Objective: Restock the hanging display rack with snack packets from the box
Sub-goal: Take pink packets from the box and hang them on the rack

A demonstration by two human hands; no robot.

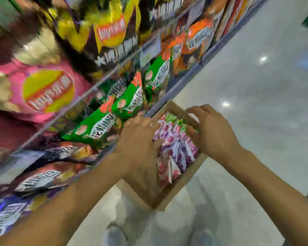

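Pale, glossy shop flooring (256, 86) fills the lower and right parts of the frame, with 2 ceiling-light reflections on it. Blurred at the bottom edge are what seem to be the person's legs and shoes.

Nearest are 2 bare forearms reaching up from the bottom corners toward the middle of the frame. Between them, at centre, is an open cardboard box (169, 194); whether it stands on the floor I cannot tell. It is packed with upright snack packets (176, 151), purple and pink with a few green ones at its far end. The left hand (140, 144) lies over the box's left side, fingers bent down onto the purple packets; blur keeps me from telling whether it pinches one or only touches. The right hand (212, 132) is at the box's far right corner, fingers curled around a green packet (182, 124) there.

Beyond the hands, the display rack (89, 91) runs diagonally from lower left to upper right. Green packets (96, 125) hang just beside the box, darker ones sit lower left, and large pink and yellow bags fill the upper left, all smeared by motion.

My judgement: restocking is at a picking stage. The box looks nearly full, no packet is lifted clear, and nothing is being hung now, so most of the box's stock remains to go up. Which hooks need filling cannot be read through the blur.
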